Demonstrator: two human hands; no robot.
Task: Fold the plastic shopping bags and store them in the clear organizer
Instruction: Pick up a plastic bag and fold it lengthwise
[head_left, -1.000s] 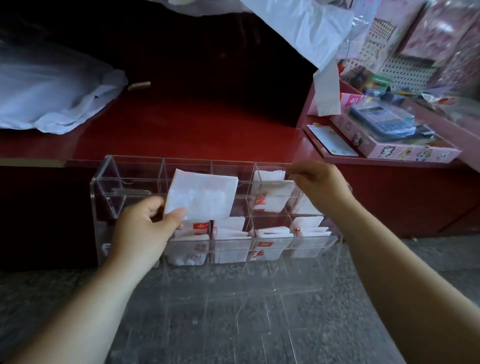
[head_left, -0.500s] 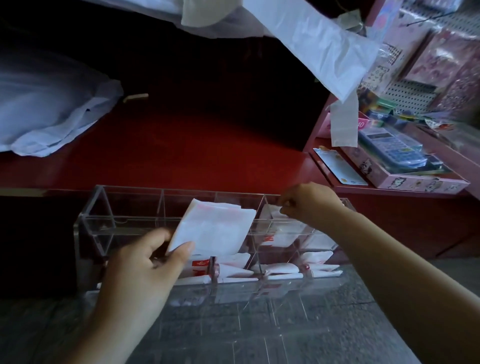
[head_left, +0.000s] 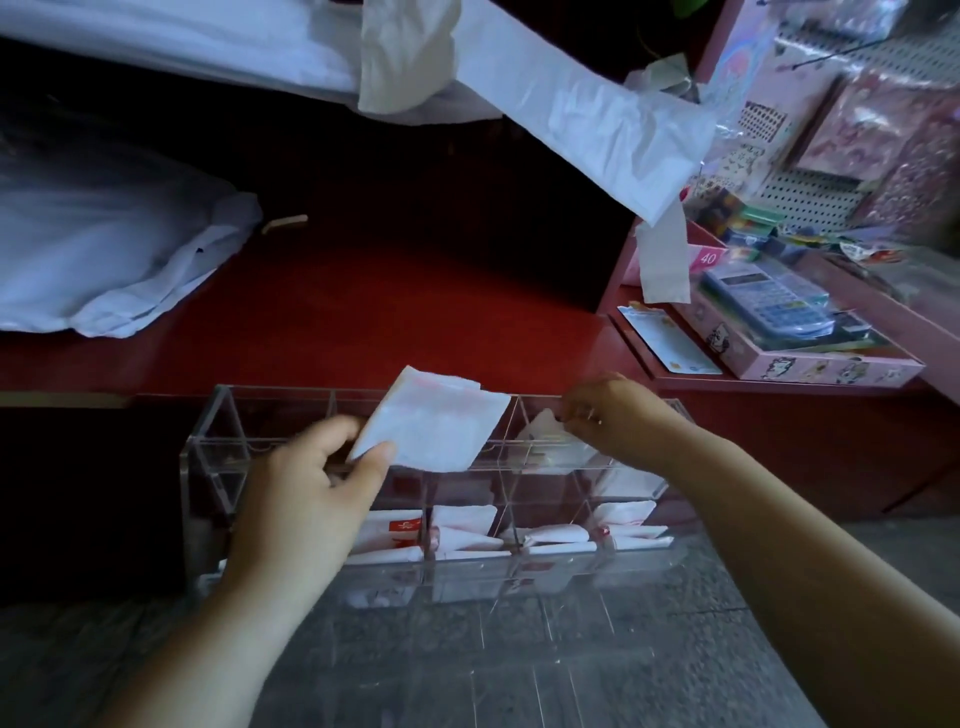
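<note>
**A:** What is at the far left?

**B:** Loose plastic bags (head_left: 104, 249) are heaped on the red counter's (head_left: 415, 312) left end, not yet folded.

**A:** And the left hand (head_left: 306, 499)?

**B:** It pinches a folded bag (head_left: 431, 426) by its lower left corner, thumb in front. The bag is tilted above the upper row of the clear organizer (head_left: 223, 415), which stands against the counter's front edge.

**A:** How should it go in?

**B:** I'd aim for the open middle cell and lead with the bottom edge. Keep the pinch tight so the folds don't spring, and let go only once the walls hold it. The lower row already holds stored bags (head_left: 467, 530).

**A:** And the right hand (head_left: 608, 415)?

**B:** Its fingers are curled over the organizer's rear rim near the right end, and it seems to be steadying the organizer. Bracing there should stop the light acrylic sliding.
</note>
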